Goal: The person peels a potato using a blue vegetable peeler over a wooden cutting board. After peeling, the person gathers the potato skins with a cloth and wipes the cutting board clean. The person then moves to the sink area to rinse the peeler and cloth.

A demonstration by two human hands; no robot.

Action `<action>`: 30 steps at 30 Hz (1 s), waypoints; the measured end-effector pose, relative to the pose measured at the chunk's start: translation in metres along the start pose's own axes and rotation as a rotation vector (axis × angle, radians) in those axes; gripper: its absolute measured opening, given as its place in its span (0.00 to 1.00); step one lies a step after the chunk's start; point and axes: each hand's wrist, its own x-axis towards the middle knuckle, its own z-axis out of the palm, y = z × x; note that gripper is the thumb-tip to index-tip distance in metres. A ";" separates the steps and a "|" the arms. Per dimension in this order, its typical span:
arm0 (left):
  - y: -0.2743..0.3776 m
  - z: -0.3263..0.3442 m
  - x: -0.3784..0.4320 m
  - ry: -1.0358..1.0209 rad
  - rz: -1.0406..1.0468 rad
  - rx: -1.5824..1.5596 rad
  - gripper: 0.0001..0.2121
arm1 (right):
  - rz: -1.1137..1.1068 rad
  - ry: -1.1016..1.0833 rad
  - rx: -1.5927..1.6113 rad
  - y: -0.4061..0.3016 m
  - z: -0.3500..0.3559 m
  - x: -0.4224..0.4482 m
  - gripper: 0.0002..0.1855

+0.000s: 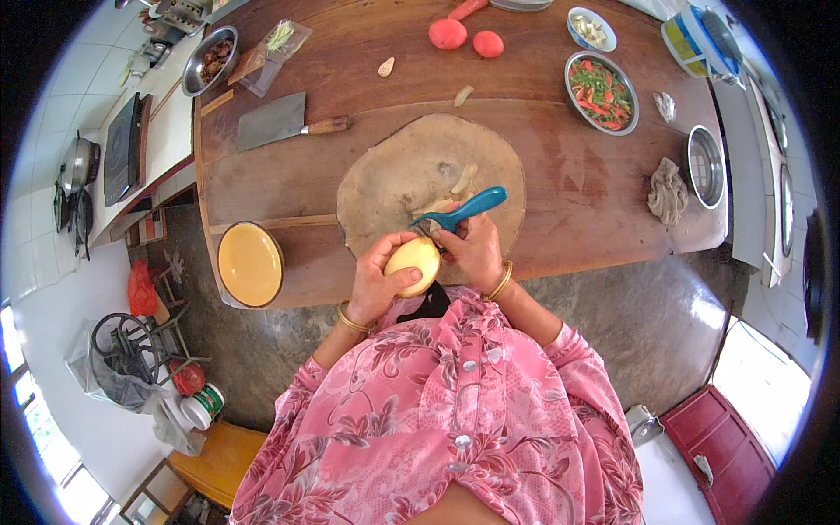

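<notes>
My left hand [382, 271] holds a pale yellow, mostly peeled potato [413, 266] at the table's front edge. In my right hand [477, 248] is a vegetable peeler with a blue handle [474, 206], its blade end close against the upper side of the potato. Beneath and beyond both hands lies a round wooden chopping board [387, 177]. Strips of peel [464, 178] rest on the board, some partly hidden by the peeler and my right hand.
A cleaver [275, 122] lies on the wooden table [558, 216], left of the board. A yellow bowl [250, 264] stands near the front left corner. To the right are a metal bowl of cut vegetables [600, 92], a cloth [668, 191] and a steel bowl [705, 167]. Two tomatoes [447, 34] sit behind.
</notes>
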 end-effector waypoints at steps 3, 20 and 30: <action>-0.002 0.000 0.000 0.026 -0.020 -0.018 0.21 | 0.036 0.003 0.100 -0.005 0.001 -0.002 0.14; 0.001 -0.004 0.024 0.204 0.462 0.688 0.26 | 0.098 0.106 0.481 -0.018 -0.012 -0.008 0.15; 0.030 0.008 0.033 0.211 0.764 0.991 0.18 | -0.082 0.146 0.323 -0.039 -0.014 -0.013 0.12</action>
